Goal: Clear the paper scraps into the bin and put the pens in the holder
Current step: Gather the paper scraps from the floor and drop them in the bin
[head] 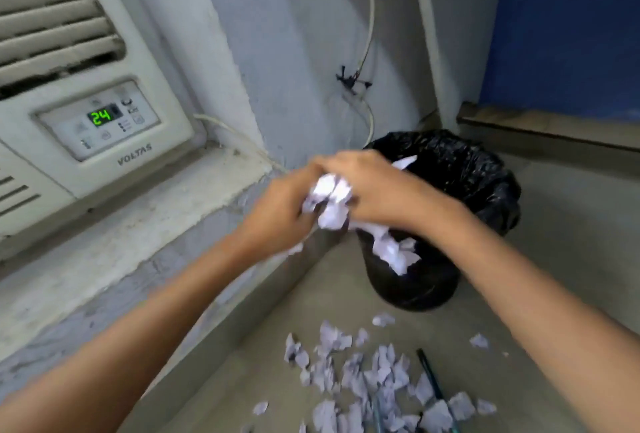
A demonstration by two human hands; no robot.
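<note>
My left hand (277, 210) and my right hand (377, 186) are cupped together around a bunch of white paper scraps (330, 200), held at the near rim of the bin (460, 169), a round bin lined with a black bag. Some scraps (394, 252) hang or fall below my right hand in front of the bin. Several more paper scraps (363, 373) lie scattered on the grey floor at the bottom. A dark pen (429, 375) lies among them, and a second pen (378, 412) is partly covered by scraps. No pen holder is in view.
A white air conditioner (86, 93) showing 24 sits in the wall at the left on a concrete ledge (138, 224). A cable (370, 51) runs down the wall behind the bin. A blue wall (568, 27) and a low sill stand at the right.
</note>
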